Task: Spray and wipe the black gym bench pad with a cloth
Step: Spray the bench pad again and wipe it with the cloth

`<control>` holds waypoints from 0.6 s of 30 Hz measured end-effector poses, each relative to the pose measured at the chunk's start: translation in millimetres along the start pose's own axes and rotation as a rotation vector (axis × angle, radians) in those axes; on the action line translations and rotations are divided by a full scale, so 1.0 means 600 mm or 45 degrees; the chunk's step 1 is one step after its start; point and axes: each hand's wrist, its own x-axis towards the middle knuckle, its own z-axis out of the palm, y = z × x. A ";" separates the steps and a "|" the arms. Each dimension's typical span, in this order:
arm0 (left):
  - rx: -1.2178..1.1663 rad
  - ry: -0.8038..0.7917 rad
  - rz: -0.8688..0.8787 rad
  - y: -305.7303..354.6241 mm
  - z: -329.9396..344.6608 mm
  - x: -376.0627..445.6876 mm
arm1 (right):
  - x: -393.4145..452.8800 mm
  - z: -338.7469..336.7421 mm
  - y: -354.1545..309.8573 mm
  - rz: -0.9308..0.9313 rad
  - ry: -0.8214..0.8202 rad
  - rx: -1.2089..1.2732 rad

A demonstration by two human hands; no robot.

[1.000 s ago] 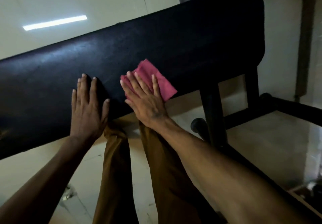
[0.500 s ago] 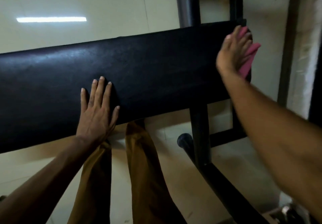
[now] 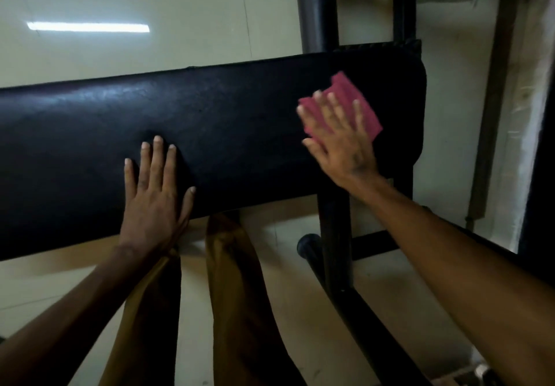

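Head view looks down on one black bench pad (image 3: 210, 145) stretched crosswise in front of the person, its long axis running from beyond the left hand (image 3: 156, 193) toward the right hand (image 3: 339, 139) and ending just past it in a rounded corner. Both hands lie on the pad. The left one is spread flat, fingers straight, palm at the near edge — bracing, I'd say, and holding nothing. The right one is also flat with fingers splayed, pressing one pink cloth (image 3: 357, 106) against the pad's surface; the cloth pokes out beyond the fingertips, toward the far edge.

So the stretch to be wiped lies mostly to the left of the cloth, between the two hands and on past the left one — the right hand is the one nearer the pad's end, and any stroke back would run along the long axis. Count: one pad, one cloth, two hands. No spray bottle shows anywhere. Below the hands stands a dark metal frame (image 3: 335, 235).
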 end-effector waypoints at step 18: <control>-0.022 -0.004 -0.051 0.013 -0.010 0.002 | 0.014 0.009 -0.165 0.834 0.248 0.356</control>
